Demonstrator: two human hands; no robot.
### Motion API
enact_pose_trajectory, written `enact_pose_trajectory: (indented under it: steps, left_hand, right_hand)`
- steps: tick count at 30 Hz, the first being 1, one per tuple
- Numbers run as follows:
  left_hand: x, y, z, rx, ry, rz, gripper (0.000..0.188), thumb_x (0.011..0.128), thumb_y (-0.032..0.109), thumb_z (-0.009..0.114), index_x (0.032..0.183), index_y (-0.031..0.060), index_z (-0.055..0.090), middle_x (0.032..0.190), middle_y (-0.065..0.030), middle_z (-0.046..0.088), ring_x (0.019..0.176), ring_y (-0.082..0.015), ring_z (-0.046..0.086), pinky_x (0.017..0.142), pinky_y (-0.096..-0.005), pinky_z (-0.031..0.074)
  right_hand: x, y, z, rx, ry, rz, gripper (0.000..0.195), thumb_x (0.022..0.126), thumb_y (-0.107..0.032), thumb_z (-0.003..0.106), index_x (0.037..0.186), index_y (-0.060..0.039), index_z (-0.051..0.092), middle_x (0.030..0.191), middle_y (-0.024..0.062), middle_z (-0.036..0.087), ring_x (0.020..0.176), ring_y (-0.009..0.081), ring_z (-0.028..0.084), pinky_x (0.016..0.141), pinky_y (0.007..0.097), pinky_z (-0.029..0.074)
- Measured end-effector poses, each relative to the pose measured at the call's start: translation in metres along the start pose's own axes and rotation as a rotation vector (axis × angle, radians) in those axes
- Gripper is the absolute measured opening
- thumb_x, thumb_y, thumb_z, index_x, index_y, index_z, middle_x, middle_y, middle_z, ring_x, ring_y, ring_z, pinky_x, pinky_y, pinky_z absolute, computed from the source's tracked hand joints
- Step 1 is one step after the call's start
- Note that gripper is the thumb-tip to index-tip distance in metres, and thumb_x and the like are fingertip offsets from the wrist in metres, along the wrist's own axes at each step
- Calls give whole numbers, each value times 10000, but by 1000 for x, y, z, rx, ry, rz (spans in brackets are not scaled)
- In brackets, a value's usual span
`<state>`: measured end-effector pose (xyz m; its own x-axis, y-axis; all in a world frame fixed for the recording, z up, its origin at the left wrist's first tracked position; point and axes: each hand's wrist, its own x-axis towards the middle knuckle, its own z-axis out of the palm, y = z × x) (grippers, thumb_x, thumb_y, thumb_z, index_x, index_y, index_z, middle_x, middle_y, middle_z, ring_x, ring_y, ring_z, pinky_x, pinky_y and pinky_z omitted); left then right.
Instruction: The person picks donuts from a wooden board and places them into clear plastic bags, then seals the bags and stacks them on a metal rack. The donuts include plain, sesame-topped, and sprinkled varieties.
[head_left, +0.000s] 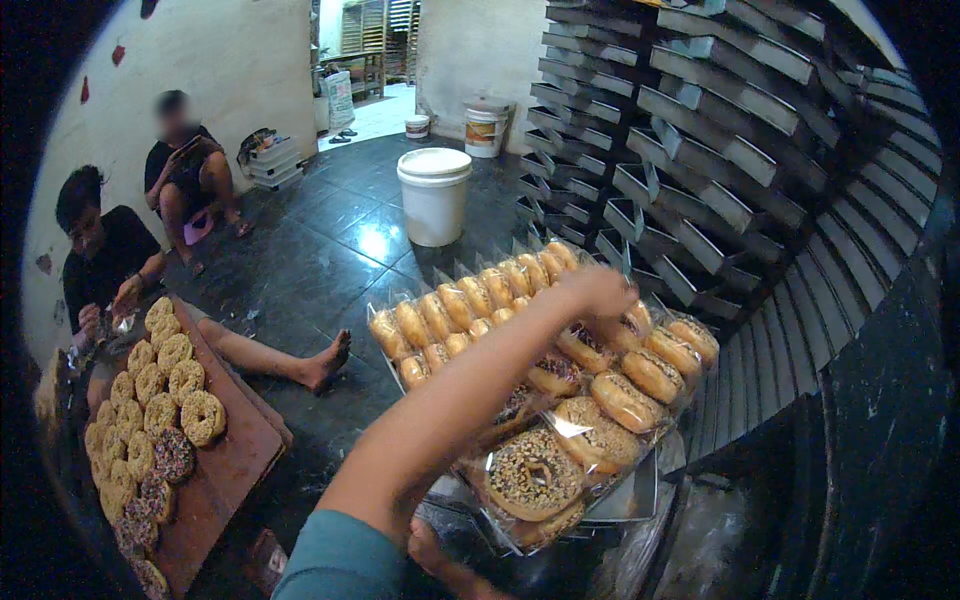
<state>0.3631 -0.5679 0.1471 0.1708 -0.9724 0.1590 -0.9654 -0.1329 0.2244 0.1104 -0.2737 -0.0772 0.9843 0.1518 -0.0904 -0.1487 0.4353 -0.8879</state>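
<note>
My left hand (598, 294), below a teal sleeve, reaches across to the back right of a load of bagged ring doughnuts (469, 295). It is blurred, its fingers point down at the bags, and whether they grip one is hidden. The doughnuts stand in rows in clear plastic, mostly on edge. At the near corner one bagged doughnut with chopped-nut topping (535, 474) lies face up. Under the bags shows a metal tray (634, 491). What appears to be my right hand (439, 551) is at the bottom edge, mostly cut off, below the tray.
At left, nut-topped doughnuts (202, 418) and sprinkled ones (174, 454) cover part of a brown board (238, 442). A person (112, 247) sits behind it, leg extended; another person (187, 172) sits farther back. A lidded white bucket (435, 202) stands ahead. Stacked metal pans (720, 150) rise at right.
</note>
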Motion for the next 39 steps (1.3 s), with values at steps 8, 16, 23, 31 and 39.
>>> enact_pose_trajectory:
  steps: [8, 16, 23, 31, 39]
  left_hand:
    - [-72, 39, -53, -160, 463, -263, 702, 888, 558, 364, 1295, -13, 405, 1304, -294, 398, 1191, -438, 408, 1006, -459, 337]
    - [-361, 130, -92, -273, 711, -183, 478, 810, 283, 590, 1186, 10, 475, 1189, -249, 479, 1083, -401, 479, 924, -466, 393]
    - [-614, 272, 64, -798, 725, -913, 395, 880, 236, 562, 1220, 44, 499, 1279, -141, 478, 1195, -286, 452, 1023, -392, 334]
    - [-720, 365, 166, -1061, 1079, -1307, 320, 877, 169, 555, 1173, 47, 541, 1240, -113, 524, 1178, -254, 472, 1020, -375, 337]
    - [-764, 355, 186, -1174, 1253, -1309, 310, 882, 132, 542, 1176, 36, 526, 1247, -114, 516, 1161, -232, 479, 974, -356, 369]
  right_hand:
    - [13, -36, 15, -295, -57, -68, 291, 916, -279, 503, 1024, -21, 584, 949, 57, 620, 870, 139, 561, 786, 284, 446]
    - [25, 121, 115, -413, -835, 238, 277, 874, -255, 560, 995, -13, 622, 941, 96, 654, 858, 184, 603, 766, 328, 476]
    - [34, 321, 161, -1303, -837, 77, 292, 781, -222, 586, 949, 11, 642, 878, 205, 641, 875, 348, 610, 812, 413, 477]
    - [82, 363, 168, -1627, -1112, -218, 668, 732, -357, 662, 1246, 2, 429, 1292, 232, 399, 1214, 381, 369, 987, 486, 331]
    - [75, 381, 169, -1943, -1265, -356, 527, 771, -318, 612, 1190, -23, 490, 1269, 183, 453, 1152, 359, 430, 846, 537, 400]
